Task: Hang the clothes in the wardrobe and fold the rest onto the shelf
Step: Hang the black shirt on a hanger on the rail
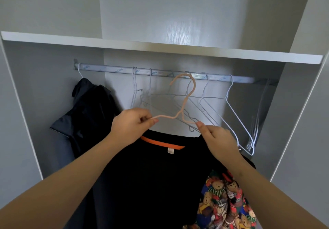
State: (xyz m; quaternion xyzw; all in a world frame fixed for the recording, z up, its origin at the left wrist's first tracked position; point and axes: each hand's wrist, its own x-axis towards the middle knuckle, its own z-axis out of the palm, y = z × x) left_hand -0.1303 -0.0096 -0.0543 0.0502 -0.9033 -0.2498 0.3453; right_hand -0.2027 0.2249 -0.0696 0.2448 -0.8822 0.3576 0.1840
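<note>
I hold a peach-coloured hanger (185, 102) in front of the wardrobe rail (160, 73), its hook raised just below rail height. My left hand (132, 125) pinches the hanger's left shoulder. My right hand (216, 138) pinches its right shoulder. A black T-shirt (151, 175) with an orange inner collar band hangs below the hanger, covering my view of the hanger's lower arms. A teddy-bear print (226, 200) shows on the shirt at lower right.
Several empty white wire hangers (210, 102) hang on the rail behind my hands. A dark garment (87, 111) hangs at the rail's left end. A white shelf (160, 48) runs above the rail, with wardrobe side panels left and right.
</note>
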